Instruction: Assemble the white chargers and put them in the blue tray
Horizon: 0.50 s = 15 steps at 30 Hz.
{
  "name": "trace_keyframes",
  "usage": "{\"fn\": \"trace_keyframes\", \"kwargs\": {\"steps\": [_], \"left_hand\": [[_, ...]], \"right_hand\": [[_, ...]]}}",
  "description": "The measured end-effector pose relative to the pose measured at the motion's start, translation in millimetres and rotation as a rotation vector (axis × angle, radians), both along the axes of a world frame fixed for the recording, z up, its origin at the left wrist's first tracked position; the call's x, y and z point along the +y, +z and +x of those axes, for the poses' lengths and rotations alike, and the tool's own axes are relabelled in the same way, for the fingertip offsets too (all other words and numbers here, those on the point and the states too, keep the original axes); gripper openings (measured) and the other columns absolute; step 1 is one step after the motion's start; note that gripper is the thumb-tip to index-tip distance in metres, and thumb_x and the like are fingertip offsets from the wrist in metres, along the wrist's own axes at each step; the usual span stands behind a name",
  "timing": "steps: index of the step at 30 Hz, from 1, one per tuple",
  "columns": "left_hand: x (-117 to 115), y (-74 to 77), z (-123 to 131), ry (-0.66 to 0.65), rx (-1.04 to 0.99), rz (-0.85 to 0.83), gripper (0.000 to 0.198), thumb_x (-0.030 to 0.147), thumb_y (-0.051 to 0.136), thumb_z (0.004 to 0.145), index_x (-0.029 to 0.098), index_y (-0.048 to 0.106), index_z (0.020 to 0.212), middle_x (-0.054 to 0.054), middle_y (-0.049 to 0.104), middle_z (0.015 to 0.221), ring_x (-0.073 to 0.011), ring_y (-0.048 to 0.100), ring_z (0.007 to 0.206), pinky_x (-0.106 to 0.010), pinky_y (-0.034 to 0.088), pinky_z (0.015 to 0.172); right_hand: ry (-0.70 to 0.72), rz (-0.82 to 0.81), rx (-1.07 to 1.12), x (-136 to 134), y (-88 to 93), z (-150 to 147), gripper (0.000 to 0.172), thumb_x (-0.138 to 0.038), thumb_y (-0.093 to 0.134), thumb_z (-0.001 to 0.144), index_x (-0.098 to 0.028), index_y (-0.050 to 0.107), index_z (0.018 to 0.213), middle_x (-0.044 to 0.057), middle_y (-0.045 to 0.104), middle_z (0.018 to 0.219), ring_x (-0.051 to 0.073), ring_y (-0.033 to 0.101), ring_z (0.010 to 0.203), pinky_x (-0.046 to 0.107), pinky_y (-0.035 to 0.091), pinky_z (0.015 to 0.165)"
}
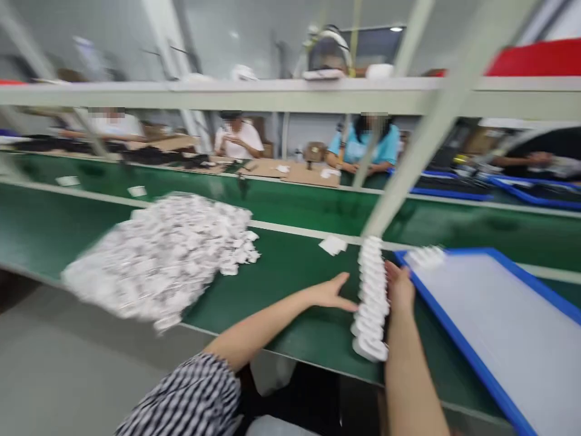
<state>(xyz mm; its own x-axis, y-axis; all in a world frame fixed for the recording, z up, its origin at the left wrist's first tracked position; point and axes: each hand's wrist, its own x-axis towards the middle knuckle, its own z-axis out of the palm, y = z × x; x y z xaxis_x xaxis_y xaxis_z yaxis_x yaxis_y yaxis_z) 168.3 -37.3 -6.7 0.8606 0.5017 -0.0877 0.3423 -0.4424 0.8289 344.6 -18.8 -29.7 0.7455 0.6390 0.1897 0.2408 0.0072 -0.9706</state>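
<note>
A long row of white moulded plastic parts (373, 297), packed closely one behind another, lies on the green work surface in front of me. At its left side is my left hand (329, 295), thumb and fingers spread apart, the fingertips close to the parts. My right hand (400, 289) is along the row's right side, its fingers partly hidden and slightly blurred; it seems to hold nothing. Further left, a big clear plastic bag (149, 260) lies on its side, with many similar small white pieces in it and spilling from its mouth.
To the right lies a blue-rimmed tray (449, 327) with a short row of white parts (425, 257) in its far left corner. White paper slips (333, 244) rest beyond the row. A slanted pale post (408, 157) rises behind. Several people sit across the green bench (290, 206).
</note>
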Motion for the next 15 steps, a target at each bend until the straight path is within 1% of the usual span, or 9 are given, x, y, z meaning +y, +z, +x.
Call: {"fn": "trace_keyframes", "kwargs": {"steps": [1, 2, 3, 4, 6, 9, 12, 15], "left_hand": [[4.1, -7.4, 3.6, -0.091, 0.055, -0.002, 0.106, 0.051, 0.062, 0.048, 0.009, 0.004, 0.127, -0.014, 0.009, 0.13, -0.024, 0.014, 0.118, -0.037, 0.017, 0.097], [3.2, -14.6, 5.5, -0.153, 0.107, 0.021, 0.117, 0.051, 0.064, 0.041, 0.007, -0.002, 0.127, -0.014, 0.003, 0.13, -0.0244, 0.008, 0.119, -0.036, 0.015, 0.097], [-1.8, -21.2, 6.1, -0.179, 0.143, 0.067, 0.123, 0.051, 0.065, 0.036, 0.005, -0.006, 0.126, -0.014, -0.003, 0.13, -0.025, 0.002, 0.119, -0.038, 0.011, 0.098], [-9.5, -26.9, 6.5, -0.167, 0.154, 0.129, 0.127, 0.052, 0.065, 0.034, 0.003, -0.009, 0.125, -0.014, -0.008, 0.129, -0.0255, -0.003, 0.119, -0.039, 0.007, 0.098], [-27.1, -35.5, 10.5, -0.108, 0.131, 0.217, 0.128, 0.055, 0.062, 0.035, -0.001, -0.012, 0.123, -0.016, -0.01, 0.128, -0.0255, -0.007, 0.119, -0.04, 0.003, 0.098], [-42.2, -41.4, 26.5, -0.068, 0.095, 0.268, 0.125, 0.056, 0.059, 0.038, -0.001, -0.011, 0.124, -0.018, -0.005, 0.129, -0.0256, -0.005, 0.119, -0.041, 0.003, 0.098], [-40.8, -42.7, 39.8, -0.11, 0.077, 0.289, 0.121, 0.054, 0.059, 0.04, 0.003, -0.009, 0.125, -0.018, -0.001, 0.129, -0.0264, -0.002, 0.119, -0.042, 0.003, 0.097], [-36.8, -44.3, 41.5, -0.123, 0.057, 0.304, 0.118, 0.053, 0.06, 0.04, 0.005, -0.005, 0.126, -0.016, 0.0, 0.13, -0.0267, -0.003, 0.119, -0.042, 0.003, 0.097]], "right_hand": [[-0.028, -0.006, 0.044, -15.4, -3.8, 13.4, 0.037, -0.04, 0.031, 0.081, -0.012, 0.051, 0.095, 0.008, 0.052, 0.094, 0.013, 0.05, 0.083, 0.032, 0.038, 0.075], [-0.039, -0.003, 0.086, -25.9, -6.5, 22.5, 0.041, -0.042, 0.029, 0.08, -0.011, 0.052, 0.093, 0.009, 0.054, 0.091, 0.014, 0.052, 0.08, 0.031, 0.039, 0.073], [-0.039, 0.007, 0.122, -32.0, -8.3, 28.0, 0.045, -0.044, 0.027, 0.08, -0.009, 0.053, 0.091, 0.009, 0.056, 0.088, 0.014, 0.053, 0.077, 0.03, 0.04, 0.072], [-0.034, 0.021, 0.147, -34.6, -9.3, 30.8, 0.047, -0.046, 0.026, 0.078, -0.009, 0.054, 0.09, 0.009, 0.057, 0.087, 0.015, 0.053, 0.076, 0.029, 0.04, 0.071], [-0.013, 0.053, 0.168, -33.8, -9.5, 31.2, 0.048, -0.049, 0.029, 0.074, -0.011, 0.055, 0.087, 0.008, 0.057, 0.087, 0.015, 0.053, 0.077, 0.026, 0.039, 0.071], [0.027, 0.075, 0.159, -30.9, -8.0, 28.0, 0.047, -0.053, 0.036, 0.068, -0.013, 0.056, 0.084, 0.007, 0.057, 0.085, 0.016, 0.051, 0.077, 0.026, 0.038, 0.069], [0.061, 0.068, 0.145, -31.5, -6.4, 28.0, 0.046, -0.055, 0.038, 0.065, -0.014, 0.056, 0.077, 0.005, 0.056, 0.078, 0.016, 0.049, 0.072, 0.026, 0.037, 0.066], [0.078, 0.066, 0.125, -32.0, -4.5, 30.3, 0.044, -0.054, 0.037, 0.066, -0.014, 0.054, 0.073, 0.003, 0.055, 0.073, 0.014, 0.047, 0.068, 0.025, 0.036, 0.064]]}}
